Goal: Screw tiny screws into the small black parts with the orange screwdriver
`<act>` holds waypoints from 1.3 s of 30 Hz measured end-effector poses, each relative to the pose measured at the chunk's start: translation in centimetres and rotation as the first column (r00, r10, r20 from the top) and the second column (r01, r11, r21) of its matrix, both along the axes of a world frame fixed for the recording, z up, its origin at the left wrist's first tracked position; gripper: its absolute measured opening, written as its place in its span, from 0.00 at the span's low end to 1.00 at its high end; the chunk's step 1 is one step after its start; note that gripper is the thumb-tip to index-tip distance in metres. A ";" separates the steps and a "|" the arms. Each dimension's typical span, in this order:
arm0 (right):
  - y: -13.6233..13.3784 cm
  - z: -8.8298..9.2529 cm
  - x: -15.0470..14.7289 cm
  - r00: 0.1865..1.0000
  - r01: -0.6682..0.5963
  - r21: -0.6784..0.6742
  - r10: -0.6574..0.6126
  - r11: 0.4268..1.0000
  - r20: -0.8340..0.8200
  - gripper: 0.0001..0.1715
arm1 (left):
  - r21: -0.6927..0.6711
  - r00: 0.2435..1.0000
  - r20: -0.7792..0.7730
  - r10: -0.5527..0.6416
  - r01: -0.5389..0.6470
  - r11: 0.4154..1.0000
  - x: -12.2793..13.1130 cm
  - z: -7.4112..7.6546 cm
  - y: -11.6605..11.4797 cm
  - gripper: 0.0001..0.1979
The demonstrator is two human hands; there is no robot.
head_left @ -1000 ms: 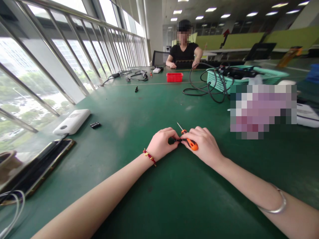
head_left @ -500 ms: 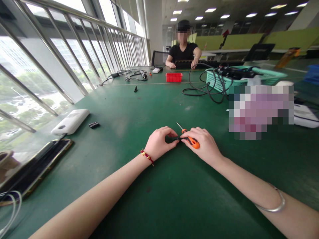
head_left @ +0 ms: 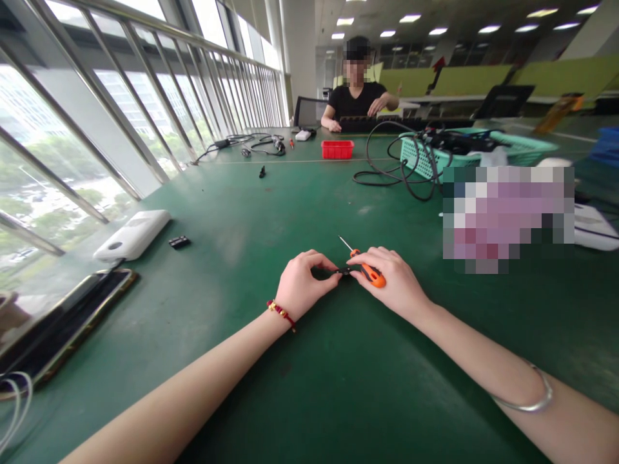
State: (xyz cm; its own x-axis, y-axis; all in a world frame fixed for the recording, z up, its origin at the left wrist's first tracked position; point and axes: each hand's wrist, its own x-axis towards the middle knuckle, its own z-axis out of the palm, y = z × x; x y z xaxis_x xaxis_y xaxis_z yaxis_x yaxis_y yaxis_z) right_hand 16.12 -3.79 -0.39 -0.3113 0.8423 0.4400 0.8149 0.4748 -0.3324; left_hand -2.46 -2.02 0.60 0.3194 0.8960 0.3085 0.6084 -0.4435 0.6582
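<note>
In front of me over the green table [head_left: 300, 393], my left hand [head_left: 300, 283] pinches a small black part [head_left: 343, 270] between thumb and fingertips. From the other side, the thumb and fingertips of my right hand [head_left: 396, 277] meet the same part. An orange and black screwdriver [head_left: 375, 276] is tucked in my right hand, its thin metal shaft pointing up and to the left, away from the part. The part is too small and too covered by fingers to tell its kind.
To the left lie a small black block [head_left: 180, 241], a white power bank [head_left: 133, 236] and a phone [head_left: 72, 322]. A red bin [head_left: 337, 149], cables [head_left: 382, 177] and a turquoise basket [head_left: 420, 158] stand further back. Across the table sits a person [head_left: 355, 100] in black.
Both hands have shifted slightly left, and a little more of the black part shows between them. The person opposite has raised one hand from the table.
</note>
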 end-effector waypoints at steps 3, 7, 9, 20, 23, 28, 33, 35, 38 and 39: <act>-0.1 0.0 0.0 1.000 -0.011 -0.021 0.011 1.000 0.009 0.09 | -0.010 1.000 0.006 -0.007 0.007 1.000 0.0 0.0 -0.1 0.04; -0.2 0.0 0.0 1.000 -0.016 -0.039 0.016 0.999 0.002 0.08 | -0.014 1.000 -0.002 -0.019 0.019 1.000 0.0 -0.1 0.0 0.04; -0.2 0.1 -0.1 1.000 -0.015 -0.045 0.014 0.999 -0.013 0.07 | -0.014 1.000 -0.003 -0.025 0.025 1.000 0.1 -0.1 0.1 0.04; 0.0 0.2 -0.2 1.000 -0.015 -0.045 0.014 0.999 -0.017 0.07 | 0.036 0.998 -0.066 -0.025 0.027 0.999 0.4 -0.3 0.2 0.05; 0.0 0.2 -0.3 1.000 -0.024 -0.051 0.023 0.998 -0.006 0.07 | 0.058 0.995 -0.101 -0.006 0.012 0.998 0.5 -0.2 0.2 0.06; 0.0 -0.2 -0.3 0.999 -0.019 -0.055 0.017 0.998 -0.035 0.06 | 0.053 0.994 -0.106 -0.014 0.020 0.998 0.9 -0.2 0.2 0.05; -0.1 -0.3 -0.2 0.999 -0.012 -0.055 0.010 0.998 -0.043 0.06 | 0.053 0.994 -0.106 -0.024 0.030 0.998 1.1 -0.3 0.3 0.04; -0.1 -0.2 -0.2 1.000 -0.010 -0.055 0.008 0.998 -0.027 0.06 | 0.056 0.994 -0.101 -0.033 0.039 0.998 1.1 -0.3 0.3 0.04; -0.1 -0.2 -0.2 1.000 -0.012 -0.043 0.012 0.999 -0.011 0.06 | 0.060 0.995 -0.086 -0.040 0.045 0.997 0.9 -0.5 0.4 0.04; -0.1 -0.2 -0.2 1.000 -0.013 -0.038 0.013 0.999 -0.007 0.06 | 0.059 0.996 -0.080 -0.044 0.049 0.997 0.9 -0.5 0.5 0.04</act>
State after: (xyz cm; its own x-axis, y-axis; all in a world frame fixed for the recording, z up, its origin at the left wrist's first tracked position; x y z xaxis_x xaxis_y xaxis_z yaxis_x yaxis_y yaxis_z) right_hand 15.87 -3.88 -0.61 -0.3195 0.8546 0.4093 0.8066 0.4719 -0.3559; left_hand -1.57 -1.57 0.09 0.3855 0.8601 0.3341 0.6347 -0.5100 0.5805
